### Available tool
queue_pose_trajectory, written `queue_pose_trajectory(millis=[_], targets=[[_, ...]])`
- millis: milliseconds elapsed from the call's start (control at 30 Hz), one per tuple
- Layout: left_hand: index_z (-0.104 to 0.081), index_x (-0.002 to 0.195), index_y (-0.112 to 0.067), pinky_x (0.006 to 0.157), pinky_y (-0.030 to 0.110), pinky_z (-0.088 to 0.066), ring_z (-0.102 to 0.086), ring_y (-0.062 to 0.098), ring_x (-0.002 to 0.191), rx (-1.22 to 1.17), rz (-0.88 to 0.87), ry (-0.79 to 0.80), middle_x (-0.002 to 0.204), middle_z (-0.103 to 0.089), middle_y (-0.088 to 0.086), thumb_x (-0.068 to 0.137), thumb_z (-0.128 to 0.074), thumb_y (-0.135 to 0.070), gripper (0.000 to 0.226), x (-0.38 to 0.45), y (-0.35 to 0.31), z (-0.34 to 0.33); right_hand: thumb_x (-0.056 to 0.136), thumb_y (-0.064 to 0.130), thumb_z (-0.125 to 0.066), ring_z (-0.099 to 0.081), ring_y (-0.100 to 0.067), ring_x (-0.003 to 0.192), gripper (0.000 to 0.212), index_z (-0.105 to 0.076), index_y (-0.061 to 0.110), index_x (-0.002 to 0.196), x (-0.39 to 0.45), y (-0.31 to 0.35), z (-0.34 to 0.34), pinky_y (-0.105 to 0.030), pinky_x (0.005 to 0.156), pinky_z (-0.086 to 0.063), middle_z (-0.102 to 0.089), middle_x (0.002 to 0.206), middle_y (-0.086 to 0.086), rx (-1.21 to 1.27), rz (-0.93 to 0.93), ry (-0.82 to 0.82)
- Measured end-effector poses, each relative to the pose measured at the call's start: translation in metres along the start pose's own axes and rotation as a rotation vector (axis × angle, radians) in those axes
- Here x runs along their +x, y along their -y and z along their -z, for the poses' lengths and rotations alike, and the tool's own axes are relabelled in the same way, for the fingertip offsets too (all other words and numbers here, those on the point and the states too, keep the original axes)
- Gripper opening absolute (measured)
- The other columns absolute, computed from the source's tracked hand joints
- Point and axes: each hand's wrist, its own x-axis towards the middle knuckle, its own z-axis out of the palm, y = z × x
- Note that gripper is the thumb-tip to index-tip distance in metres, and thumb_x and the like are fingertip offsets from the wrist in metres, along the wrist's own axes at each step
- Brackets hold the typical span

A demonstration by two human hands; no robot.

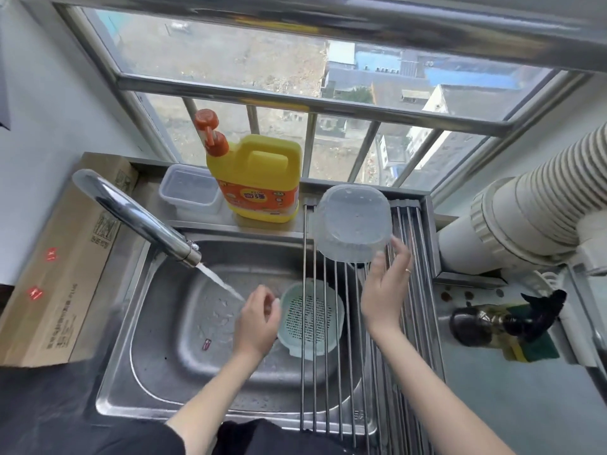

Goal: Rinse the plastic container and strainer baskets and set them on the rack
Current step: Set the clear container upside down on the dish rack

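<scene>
Water (220,281) runs from the tap (138,214) into the sink (157,323). One clear container (353,221) sits upside down on the rack (331,356). Right hand (384,290) is by its rim with loose fingers, holding nothing. Left hand (258,320) has curled fingers at the edge of the green basket (310,318) in the sink, under the rack bars. I can't tell if it grips it. Next job, I think: lift the basket into the water.

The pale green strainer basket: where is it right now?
Head view: the strainer basket sits in the sink, partly under the rack, beside the left hand.
</scene>
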Motion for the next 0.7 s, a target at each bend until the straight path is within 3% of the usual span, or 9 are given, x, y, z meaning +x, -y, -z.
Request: queue_pose_trajectory(millis=[133, 233, 400, 467, 533, 700], targets=[[-0.057, 0.1, -0.013, 0.057, 0.026, -0.042, -0.06, 0.021, 0.075, 0.246, 0.288, 0.179, 0.085, -0.063, 0.003, 0.094, -0.052, -0.033, 0.021, -0.011, 0.058, -0.013, 0.096, 0.025, -0.039, -0.044, -0.012, 0.117, 0.032, -0.045, 0.015, 0.125, -0.043, -0.008, 0.004, -0.029, 0.101, -0.035, -0.047, 0.125, 0.001, -0.021, -0.013, 0.069], [-0.059, 0.105, -0.007, 0.074, 0.034, -0.05, -0.062, 0.027, 0.09, 0.202, 0.311, 0.289, 0.099, -0.065, 0.01, 0.088, -0.064, -0.032, 0.031, 0.002, 0.07, -0.041, 0.094, 0.03, -0.039, -0.042, -0.009, 0.12, 0.03, -0.041, 0.026, 0.124, -0.066, -0.012, 0.007, -0.028, 0.103, -0.033, -0.045, 0.126, 0.006, -0.023, -0.051, 0.178], [-0.062, 0.1, -0.006, 0.07, 0.035, -0.053, -0.063, 0.025, 0.083, 0.145, 0.405, 0.246, 0.093, -0.067, 0.009, 0.084, -0.071, -0.026, 0.026, 0.023, 0.056, -0.078, 0.09, 0.047, -0.034, -0.042, -0.006, 0.123, 0.039, -0.037, 0.033, 0.126, -0.084, -0.027, 0.01, -0.028, 0.105, -0.033, -0.043, 0.128, 0.013, -0.058, -0.103, 0.238], [-0.064, 0.095, -0.004, 0.067, 0.035, -0.052, -0.063, 0.027, 0.081, 0.267, 0.391, 0.229, 0.091, -0.067, 0.012, 0.09, -0.061, -0.016, 0.013, 0.028, 0.053, -0.079, 0.092, 0.043, -0.036, -0.042, -0.007, 0.125, 0.036, -0.037, 0.033, 0.127, -0.087, -0.031, 0.012, -0.028, 0.106, -0.033, -0.044, 0.129, 0.013, -0.052, -0.127, 0.232], [-0.068, 0.093, -0.004, 0.065, 0.035, -0.055, -0.066, 0.025, 0.078, 0.429, 0.32, 0.241, 0.087, -0.068, 0.01, 0.093, -0.055, -0.014, 0.016, 0.034, 0.051, -0.077, 0.095, 0.033, -0.04, -0.042, -0.009, 0.125, 0.032, -0.038, 0.032, 0.128, -0.087, -0.034, 0.014, -0.028, 0.105, -0.033, -0.045, 0.131, 0.008, -0.049, -0.142, 0.235], [-0.067, 0.099, -0.004, 0.068, 0.039, -0.056, -0.067, 0.03, 0.081, 0.477, 0.203, 0.296, 0.087, -0.069, 0.012, 0.096, -0.05, -0.011, 0.019, 0.039, 0.044, -0.072, 0.098, 0.016, -0.045, -0.043, -0.009, 0.123, 0.033, -0.038, 0.031, 0.127, -0.09, -0.033, 0.014, -0.029, 0.105, -0.036, -0.046, 0.127, 0.005, -0.059, -0.167, 0.244]])
